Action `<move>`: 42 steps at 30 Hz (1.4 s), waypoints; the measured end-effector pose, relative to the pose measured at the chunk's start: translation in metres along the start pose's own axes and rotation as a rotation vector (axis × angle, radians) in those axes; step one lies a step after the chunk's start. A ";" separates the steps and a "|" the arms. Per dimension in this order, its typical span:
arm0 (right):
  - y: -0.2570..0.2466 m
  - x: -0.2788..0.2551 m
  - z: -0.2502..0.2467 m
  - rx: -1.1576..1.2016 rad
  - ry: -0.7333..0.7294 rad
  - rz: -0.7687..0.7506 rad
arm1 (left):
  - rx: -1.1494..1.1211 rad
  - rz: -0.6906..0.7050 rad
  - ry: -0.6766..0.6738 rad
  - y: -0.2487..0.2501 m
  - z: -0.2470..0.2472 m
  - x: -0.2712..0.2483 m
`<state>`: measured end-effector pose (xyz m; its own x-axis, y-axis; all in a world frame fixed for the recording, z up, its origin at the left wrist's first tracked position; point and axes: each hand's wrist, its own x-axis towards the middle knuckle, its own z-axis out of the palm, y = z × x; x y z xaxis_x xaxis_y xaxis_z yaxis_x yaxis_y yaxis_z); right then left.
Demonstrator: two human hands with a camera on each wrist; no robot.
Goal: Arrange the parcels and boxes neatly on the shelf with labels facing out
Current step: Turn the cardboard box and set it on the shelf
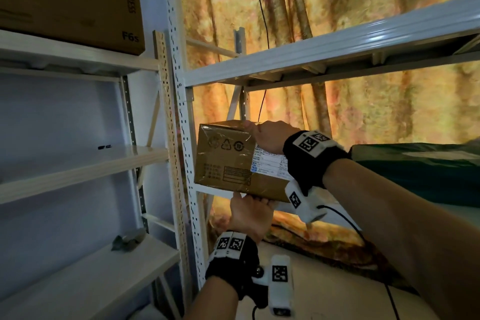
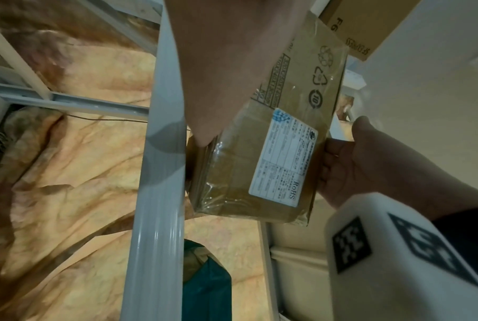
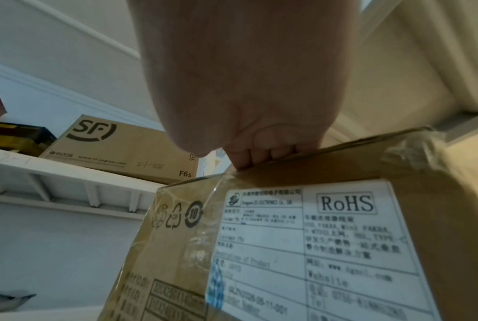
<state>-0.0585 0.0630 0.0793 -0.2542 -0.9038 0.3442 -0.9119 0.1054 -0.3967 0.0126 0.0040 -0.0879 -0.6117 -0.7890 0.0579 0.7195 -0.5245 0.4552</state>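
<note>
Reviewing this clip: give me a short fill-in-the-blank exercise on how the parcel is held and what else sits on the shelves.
1. The right hand grips the taped box at its ____ edge.
2. The left hand supports the box from ____.
3. The large word on the box's white label reads ____.
4. The SF Express box on the upper shelf carries the size code ____.

Missing words: top; below; RoHS; F6s

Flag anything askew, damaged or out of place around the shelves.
The taped box, gripped by the left hand below and the right hand on top, sits tilted, its clear tape wrinkled. A small crumpled grey item lies loose on the lower white shelf.
</note>
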 end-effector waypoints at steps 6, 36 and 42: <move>-0.011 -0.002 0.023 -0.171 -0.045 -0.097 | 0.127 -0.006 0.159 -0.004 -0.026 0.004; 0.081 -0.017 0.074 0.873 0.283 0.247 | 0.903 0.434 0.231 0.135 -0.027 0.005; 0.084 -0.011 0.068 1.008 0.260 0.294 | 0.895 0.430 0.226 0.134 -0.023 0.009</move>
<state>-0.1103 0.0538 -0.0155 -0.5888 -0.7704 0.2447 -0.1498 -0.1935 -0.9696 0.1110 -0.0810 -0.0464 -0.2156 -0.9449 0.2464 0.2967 0.1770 0.9384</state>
